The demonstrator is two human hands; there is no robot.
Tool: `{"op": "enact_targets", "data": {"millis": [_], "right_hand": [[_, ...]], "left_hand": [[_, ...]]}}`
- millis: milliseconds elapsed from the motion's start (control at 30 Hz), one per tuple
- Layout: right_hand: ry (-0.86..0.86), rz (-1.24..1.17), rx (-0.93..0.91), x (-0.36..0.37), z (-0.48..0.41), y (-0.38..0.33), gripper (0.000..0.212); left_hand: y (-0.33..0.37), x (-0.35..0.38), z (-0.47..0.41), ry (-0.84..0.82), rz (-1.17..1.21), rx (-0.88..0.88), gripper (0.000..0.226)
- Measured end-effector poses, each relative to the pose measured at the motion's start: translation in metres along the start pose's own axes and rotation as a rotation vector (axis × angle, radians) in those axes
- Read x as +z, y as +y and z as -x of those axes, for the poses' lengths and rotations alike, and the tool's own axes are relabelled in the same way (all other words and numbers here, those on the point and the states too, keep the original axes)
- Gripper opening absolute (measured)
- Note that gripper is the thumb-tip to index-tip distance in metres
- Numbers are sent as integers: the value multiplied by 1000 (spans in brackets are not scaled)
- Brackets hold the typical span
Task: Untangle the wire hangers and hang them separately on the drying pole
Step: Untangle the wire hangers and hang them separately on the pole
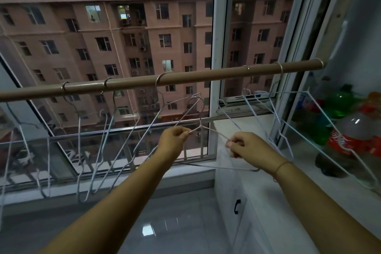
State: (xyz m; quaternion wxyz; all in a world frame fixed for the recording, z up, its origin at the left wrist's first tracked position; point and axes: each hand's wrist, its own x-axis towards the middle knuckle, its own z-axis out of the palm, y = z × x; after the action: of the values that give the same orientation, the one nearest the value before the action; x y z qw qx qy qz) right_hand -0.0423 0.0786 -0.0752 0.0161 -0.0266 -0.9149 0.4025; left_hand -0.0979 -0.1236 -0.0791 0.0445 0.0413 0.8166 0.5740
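I see 5 hangers (79,140) on the pole (185,77), 1 hanger (214,133) before and below it, and bottles (350,136) on the counter (288,171) at right.

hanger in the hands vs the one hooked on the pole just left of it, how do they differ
The held hanger has its hook free below the pole; the hooked hanger has its hook over it. The left hand and right hand pinch the held hanger; no hand touches the hooked hanger, which slants down-left. Both are thin pale wire.
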Motion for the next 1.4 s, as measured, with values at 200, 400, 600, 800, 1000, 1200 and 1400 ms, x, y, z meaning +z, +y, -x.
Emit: {"op": "enact_targets", "data": {"millis": [200,400,600,800,1000,1200,1400], "right_hand": [[47,-334,63,-5,36,-5,19],[114,-391,3,1,55,-10,21],[138,-392,-16,-3,64,-14,24],[219,-444,-38,-14,68,-21,24],[325,-492,-102,-21,59,-35,20],[366,-549,-195,-13,29,-55,20],[370,-623,-160,11,12,-59,16]], "left_hand": [[4,24,11,250,-34,173,11],[38,50,37,16,351,-11,28],[55,56,38,-146,496,-154,17],[62,55,31,-214,528,-176,20],[84,49,19,-240,593,-128,19],[105,31,0,-163,578,-74,19],[101,21,-8,-110,554,-138,17]]}}
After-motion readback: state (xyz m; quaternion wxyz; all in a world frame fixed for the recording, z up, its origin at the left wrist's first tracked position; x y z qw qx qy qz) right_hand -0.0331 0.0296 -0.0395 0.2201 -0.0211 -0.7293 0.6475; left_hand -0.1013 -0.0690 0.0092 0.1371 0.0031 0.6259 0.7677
